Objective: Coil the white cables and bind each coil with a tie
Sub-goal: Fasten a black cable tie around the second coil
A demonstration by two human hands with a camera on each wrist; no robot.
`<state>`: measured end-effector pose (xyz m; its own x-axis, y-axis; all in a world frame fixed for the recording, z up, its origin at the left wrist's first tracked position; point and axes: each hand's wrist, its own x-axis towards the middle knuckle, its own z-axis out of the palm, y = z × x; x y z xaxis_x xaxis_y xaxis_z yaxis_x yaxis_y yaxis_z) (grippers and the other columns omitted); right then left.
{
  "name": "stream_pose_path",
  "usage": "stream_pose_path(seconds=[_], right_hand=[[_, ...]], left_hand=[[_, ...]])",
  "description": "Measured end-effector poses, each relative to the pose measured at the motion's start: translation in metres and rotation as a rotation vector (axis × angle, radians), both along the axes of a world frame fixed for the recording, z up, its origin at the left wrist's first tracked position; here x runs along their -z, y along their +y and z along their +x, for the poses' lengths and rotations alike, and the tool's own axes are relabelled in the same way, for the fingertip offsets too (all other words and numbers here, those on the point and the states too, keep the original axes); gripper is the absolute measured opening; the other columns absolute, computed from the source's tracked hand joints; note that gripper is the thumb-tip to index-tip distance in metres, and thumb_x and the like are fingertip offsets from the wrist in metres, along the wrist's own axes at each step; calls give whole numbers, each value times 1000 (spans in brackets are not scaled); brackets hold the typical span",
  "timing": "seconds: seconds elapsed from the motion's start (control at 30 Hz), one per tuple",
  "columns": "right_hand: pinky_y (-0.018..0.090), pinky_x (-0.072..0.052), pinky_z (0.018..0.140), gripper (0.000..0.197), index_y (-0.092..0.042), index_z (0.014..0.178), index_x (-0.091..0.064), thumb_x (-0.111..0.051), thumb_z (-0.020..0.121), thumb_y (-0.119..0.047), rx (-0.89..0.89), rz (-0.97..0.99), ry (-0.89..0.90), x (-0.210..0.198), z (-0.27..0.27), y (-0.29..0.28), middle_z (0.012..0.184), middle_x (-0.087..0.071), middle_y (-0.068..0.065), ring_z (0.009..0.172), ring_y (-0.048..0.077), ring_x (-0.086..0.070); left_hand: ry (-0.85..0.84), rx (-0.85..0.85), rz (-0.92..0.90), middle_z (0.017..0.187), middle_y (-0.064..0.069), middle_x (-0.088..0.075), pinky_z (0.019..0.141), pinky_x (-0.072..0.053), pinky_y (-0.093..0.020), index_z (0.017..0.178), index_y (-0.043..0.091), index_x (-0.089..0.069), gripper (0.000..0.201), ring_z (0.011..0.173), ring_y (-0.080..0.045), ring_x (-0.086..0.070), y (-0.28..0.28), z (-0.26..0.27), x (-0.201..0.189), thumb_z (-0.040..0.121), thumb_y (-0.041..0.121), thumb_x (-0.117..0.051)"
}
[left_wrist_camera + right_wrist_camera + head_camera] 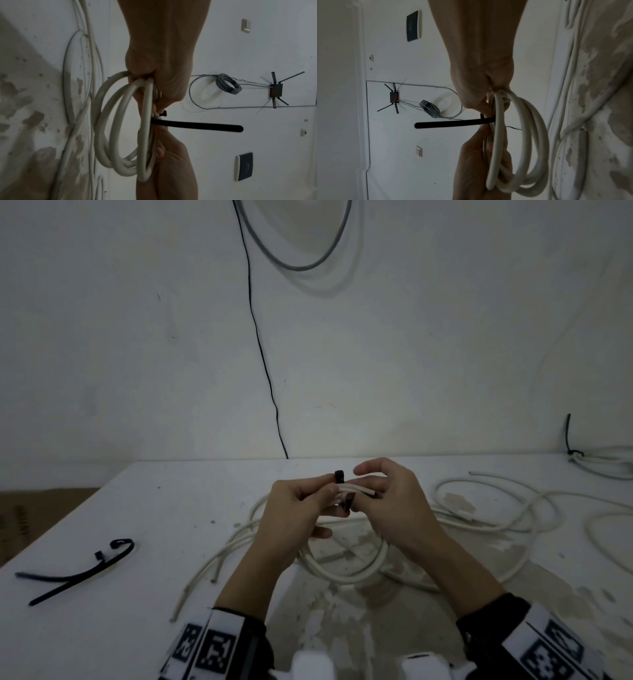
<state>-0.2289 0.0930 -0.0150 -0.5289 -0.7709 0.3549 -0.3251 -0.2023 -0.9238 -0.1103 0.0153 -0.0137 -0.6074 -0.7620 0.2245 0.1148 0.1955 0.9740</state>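
Observation:
I hold a small coil of white cable (356,490) (120,128) (522,135) above the table (164,508), between both hands. My left hand (301,508) (154,75) curls round one side of the bundle, its fingertips at the head of the black tie (339,476) (197,125) (453,123). My right hand (387,498) (488,92) grips the coil on the other side. The tie wraps the bundle between the hands, and its long tail sticks out free towards the wall.
Spare black ties (78,570) lie at the table's left front. Loose white cables (496,501) sprawl under and right of my hands. A bound coil (603,462) sits at the far right edge. A thin black wire (260,347) hangs down the wall.

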Motion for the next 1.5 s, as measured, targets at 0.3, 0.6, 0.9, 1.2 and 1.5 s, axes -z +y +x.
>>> stream_pose_path(seconds=[0.3,0.6,0.9,1.2,1.5], right_hand=[[30,-56,79,69,-23,126,-42,-77,70,-2,-88,86,132,-2,6,2,98,-71,-2,86,14,-69],[26,-56,76,14,-25,97,-68,-65,85,-17,52,-153,162,-3,14,0,86,-72,-5,84,7,-69],[11,-44,63,24,-3,83,-69,-53,93,-18,-138,-122,-47,-6,16,-1,76,-67,7,69,3,-60],[36,-50,89,32,5,82,-66,-50,94,-19,-150,-131,-58,-8,11,1,88,-68,23,86,29,-65],[18,-53,70,21,-10,76,-63,-53,93,-19,-112,-144,-190,-13,16,3,80,-72,11,74,14,-67]], left_hand=[[99,-123,-60,83,-12,-74,70,-59,-33,99,3,-72,18,76,-21,-72,-7,-3,7,85,-1,-62],[251,-36,69,76,-7,-75,66,-58,-25,88,11,-73,16,76,-22,-73,3,-5,0,84,0,-62],[275,-85,97,73,-11,-75,64,-58,-25,82,11,-74,15,74,-26,-72,3,-2,-2,81,-1,-66],[241,-69,151,89,-11,-74,64,-58,-24,101,8,-69,21,81,-23,-72,1,-2,-3,84,-1,-62],[250,-95,133,73,-4,-75,59,-57,-23,84,11,-72,17,72,-21,-72,3,-2,-6,83,-3,-62]])
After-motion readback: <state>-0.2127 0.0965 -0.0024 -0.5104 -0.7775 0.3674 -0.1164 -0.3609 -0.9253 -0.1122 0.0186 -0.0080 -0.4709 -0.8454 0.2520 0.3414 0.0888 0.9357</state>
